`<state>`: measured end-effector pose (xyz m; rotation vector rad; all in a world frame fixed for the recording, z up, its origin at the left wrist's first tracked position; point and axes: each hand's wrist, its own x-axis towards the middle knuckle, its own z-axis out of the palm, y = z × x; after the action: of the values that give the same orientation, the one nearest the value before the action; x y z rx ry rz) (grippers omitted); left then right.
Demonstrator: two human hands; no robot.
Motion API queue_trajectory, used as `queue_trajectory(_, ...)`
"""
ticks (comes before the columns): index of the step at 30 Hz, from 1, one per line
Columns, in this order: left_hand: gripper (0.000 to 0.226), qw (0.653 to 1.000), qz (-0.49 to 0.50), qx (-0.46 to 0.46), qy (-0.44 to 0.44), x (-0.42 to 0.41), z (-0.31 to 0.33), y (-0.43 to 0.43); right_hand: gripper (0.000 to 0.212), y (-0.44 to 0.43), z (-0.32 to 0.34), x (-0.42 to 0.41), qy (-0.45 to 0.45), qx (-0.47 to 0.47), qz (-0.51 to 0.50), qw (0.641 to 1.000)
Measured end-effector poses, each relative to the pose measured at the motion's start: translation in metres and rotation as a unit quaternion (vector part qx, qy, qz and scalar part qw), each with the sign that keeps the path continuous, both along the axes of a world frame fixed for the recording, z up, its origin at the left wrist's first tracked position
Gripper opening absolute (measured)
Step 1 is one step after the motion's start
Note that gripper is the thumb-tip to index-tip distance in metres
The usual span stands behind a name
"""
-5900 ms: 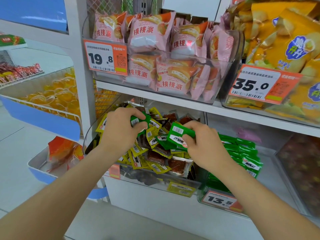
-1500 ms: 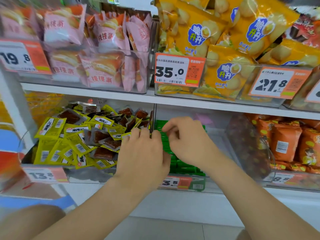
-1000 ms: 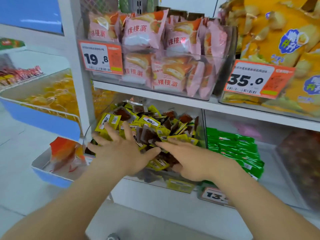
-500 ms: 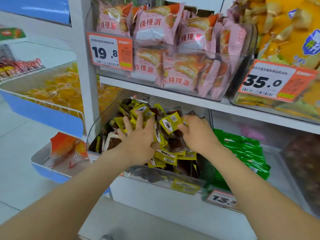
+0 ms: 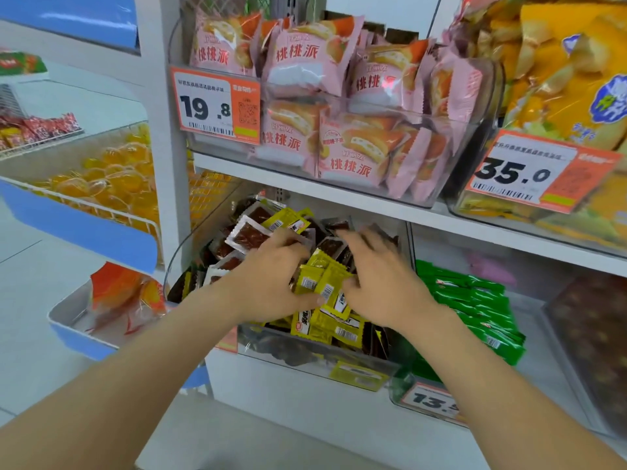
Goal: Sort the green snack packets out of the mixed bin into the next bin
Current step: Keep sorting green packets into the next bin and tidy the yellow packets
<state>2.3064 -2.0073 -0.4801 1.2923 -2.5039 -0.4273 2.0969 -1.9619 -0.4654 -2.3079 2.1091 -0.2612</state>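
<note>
head view: our left hand (image 5: 271,279) grips yellow packets (image 5: 319,278), right hand (image 5: 380,283) spread; we should lift them aside, checking for green underneath.

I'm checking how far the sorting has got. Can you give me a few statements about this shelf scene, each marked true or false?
1. Both the left hand and the right hand are in the clear plastic mixed bin. True.
2. The flat green snack packets lie in the bin to the left of the mixed bin. False: they lie in the bin to its right.
3. The right hand holds a green packet. False: neither hand has a green one; small yellow snack packets are bunched between the hands.
4. The orange and white price tag in front of the pink pie packets reads 19.8. True.
</note>
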Motion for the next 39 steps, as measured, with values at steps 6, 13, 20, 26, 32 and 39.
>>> queue_trajectory(6, 0.073, 0.994, 0.07, 0.029, -0.078, 0.0, -0.002, 0.02, 0.068, -0.02, 0.003, -0.012, -0.059, 0.086, -0.004, 0.995)
queue_trajectory(13, 0.045, 0.989, 0.011, 0.013, -0.146, -0.006, 0.004, 0.027, 0.039, -0.027, 0.001, -0.011, -0.026, 0.115, -0.025, 0.993)
queue_trajectory(20, 0.061, 0.994, 0.074, -0.041, -0.071, -0.004, 0.011, 0.016, 0.051, -0.015, 0.005, -0.013, -0.217, 0.035, 0.018, 0.975)
queue_trajectory(26, 0.066, 0.991, -0.025, -0.056, -0.123, -0.013, 0.004, -0.004, 0.058, 0.005, 0.01, -0.013, -0.159, -0.014, 0.023, 0.987)
queue_trajectory(32, 0.038, 0.98, 0.07, -0.162, -0.092, -0.016, 0.003, -0.009, 0.051, 0.024, 0.018, -0.014, 0.024, 0.09, 0.069, 0.993)
queue_trajectory(39, 0.007, 0.972, 0.153, -0.068, 0.162, -0.009, 0.001, -0.011, 0.025, 0.017, 0.009, -0.007, -0.016, -0.022, -0.018, 0.999)
